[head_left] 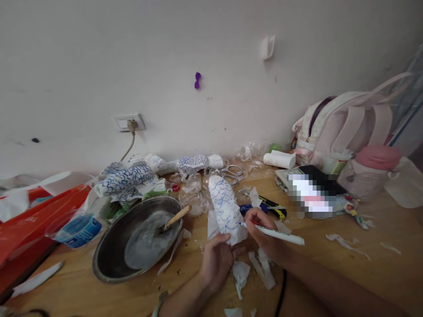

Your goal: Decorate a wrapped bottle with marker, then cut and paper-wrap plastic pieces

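A white paper-wrapped form [224, 204] with blue scale-like curves lies lengthwise in front of me, its rounded end pointing to the wall. My left hand [218, 259] grips its near end, the thumb on top. In my right hand [264, 229] is a white marker [282, 235], its blue tip at the paper's right side near the lower end. Two similar blue-patterned pieces rest by the wall: one [127, 178] at the left, another [194, 163] behind the form.
A metal bowl [110, 237] of whitish liquid holds a wooden-handled brush [178, 218]. Behind are scissors [233, 171] and clear plastic bottles [193, 193]. A yellow-black cutter [274, 207], phone [322, 178], pink backpack [340, 123] and paper scraps [241, 275] lie around. Red bag [39, 220] at left.
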`<state>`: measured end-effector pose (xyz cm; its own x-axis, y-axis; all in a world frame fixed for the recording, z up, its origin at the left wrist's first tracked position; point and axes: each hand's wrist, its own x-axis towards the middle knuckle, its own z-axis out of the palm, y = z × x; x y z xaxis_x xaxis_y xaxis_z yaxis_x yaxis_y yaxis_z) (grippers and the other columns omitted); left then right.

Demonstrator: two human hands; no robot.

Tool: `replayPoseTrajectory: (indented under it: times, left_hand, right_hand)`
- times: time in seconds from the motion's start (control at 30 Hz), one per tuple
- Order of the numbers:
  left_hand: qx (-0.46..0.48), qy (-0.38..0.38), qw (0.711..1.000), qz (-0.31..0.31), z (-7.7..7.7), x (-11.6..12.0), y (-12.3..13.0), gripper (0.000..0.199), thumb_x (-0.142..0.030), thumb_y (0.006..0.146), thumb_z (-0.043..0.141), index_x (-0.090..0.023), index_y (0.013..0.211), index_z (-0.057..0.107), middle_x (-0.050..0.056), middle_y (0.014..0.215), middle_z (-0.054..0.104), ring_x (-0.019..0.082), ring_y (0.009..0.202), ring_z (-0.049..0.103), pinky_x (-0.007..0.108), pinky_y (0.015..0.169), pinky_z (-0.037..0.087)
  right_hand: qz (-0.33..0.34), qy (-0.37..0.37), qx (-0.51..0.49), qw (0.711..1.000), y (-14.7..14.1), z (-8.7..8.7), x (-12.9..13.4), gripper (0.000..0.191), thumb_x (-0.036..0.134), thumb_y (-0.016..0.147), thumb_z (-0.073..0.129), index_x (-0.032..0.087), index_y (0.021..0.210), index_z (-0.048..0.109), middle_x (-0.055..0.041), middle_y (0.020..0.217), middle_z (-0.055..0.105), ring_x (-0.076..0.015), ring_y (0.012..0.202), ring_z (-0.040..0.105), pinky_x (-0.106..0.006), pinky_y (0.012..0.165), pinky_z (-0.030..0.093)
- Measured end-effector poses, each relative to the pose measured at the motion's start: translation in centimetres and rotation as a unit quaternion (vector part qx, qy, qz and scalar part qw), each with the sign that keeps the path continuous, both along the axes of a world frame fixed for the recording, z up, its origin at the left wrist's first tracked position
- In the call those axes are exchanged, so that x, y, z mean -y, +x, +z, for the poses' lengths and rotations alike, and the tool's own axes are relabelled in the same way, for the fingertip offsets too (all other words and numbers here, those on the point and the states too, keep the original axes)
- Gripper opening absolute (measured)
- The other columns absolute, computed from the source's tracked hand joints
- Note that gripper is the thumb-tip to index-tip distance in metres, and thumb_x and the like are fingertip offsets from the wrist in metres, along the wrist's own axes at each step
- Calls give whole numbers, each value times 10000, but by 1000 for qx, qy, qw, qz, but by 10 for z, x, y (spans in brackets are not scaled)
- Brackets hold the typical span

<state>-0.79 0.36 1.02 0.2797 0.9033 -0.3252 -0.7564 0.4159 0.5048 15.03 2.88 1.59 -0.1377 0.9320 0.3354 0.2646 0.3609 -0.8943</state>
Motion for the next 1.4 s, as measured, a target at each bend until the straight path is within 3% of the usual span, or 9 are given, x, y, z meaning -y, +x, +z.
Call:
replayPoseTrajectory:
  times: [0.2, 0.4, 0.57, 0.77, 0.93, 1.1, 1.27, 1.4]
  left_hand:
    - [6, 30, 999, -9, 0, 1, 0, 498, -145, 629, 659, -160, 1127, 659, 70, 903, 754, 283, 938, 660, 423, 887, 474]
    - [-43, 77, 996, -21, -2, 3, 4, 548, -264, 639, 812, -171, 1156, 653, 103, 1004, 740, 309, 1009, 635, 424, 881, 467]
    - [-65, 71, 995, -19, -1, 3, 5, 524, -285, 622, 845, -161, 1104, 681, 108, 992, 740, 292, 956, 649, 405, 844, 477]
    - [-53, 43, 997, -20, -2, 3, 3, 333, -286, 622, 822, -144, 911, 736, 87, 905, 757, 241, 826, 656, 350, 748, 476]
    - [-20, 32, 999, -29, -3, 2, 1, 287, -270, 609, 810, -141, 856, 742, 65, 811, 758, 205, 740, 652, 324, 707, 463]
    - [-3, 24, 999, -43, 0, 2, 0, 297, -237, 585, 804, -152, 860, 734, 64, 868, 766, 203, 764, 669, 324, 742, 471]
    - [0, 10, 998, -58, 3, 2, -1, 353, -252, 546, 817, -160, 877, 733, 71, 923, 771, 229, 814, 683, 329, 751, 471]
    - [7, 13, 998, -60, 5, 3, 0, 346, -278, 553, 821, -160, 866, 733, 68, 891, 771, 222, 775, 681, 329, 742, 470]
  right_hand:
    - [6, 40, 1, 999, -7, 10, 4, 119, 296, 833, 494, 207, 757, 472, 16, 716, 474, -131, 640, 463, -239, 576, 403]
    - [0, 73, 26, 997, -8, 15, 6, 83, 262, 815, 489, 210, 752, 474, 16, 713, 487, -127, 637, 480, -231, 586, 418]
    - [-1, 103, 44, 994, -9, 15, 8, 109, 282, 828, 493, 214, 747, 467, 8, 729, 514, -131, 641, 498, -238, 590, 428]
    - [11, 122, 41, 992, -8, 15, 8, 122, 266, 840, 483, 211, 733, 467, 1, 742, 527, -136, 666, 523, -245, 612, 442]
    - [19, 61, 8, 998, -4, 10, 5, 127, 291, 844, 497, 207, 749, 491, 12, 710, 516, -138, 648, 504, -251, 596, 435]
    - [-7, -16, -52, 999, -4, 4, -5, 190, 348, 848, 504, 209, 722, 478, 28, 630, 469, -126, 573, 454, -226, 509, 394]
    - [-31, -65, -88, 994, -8, 11, -10, 197, 362, 779, 506, 212, 660, 463, 40, 572, 467, -124, 542, 464, -229, 512, 413]
    - [-28, -63, -82, 994, -8, 16, -8, 196, 359, 785, 521, 216, 665, 462, 41, 574, 474, -127, 545, 464, -236, 516, 411]
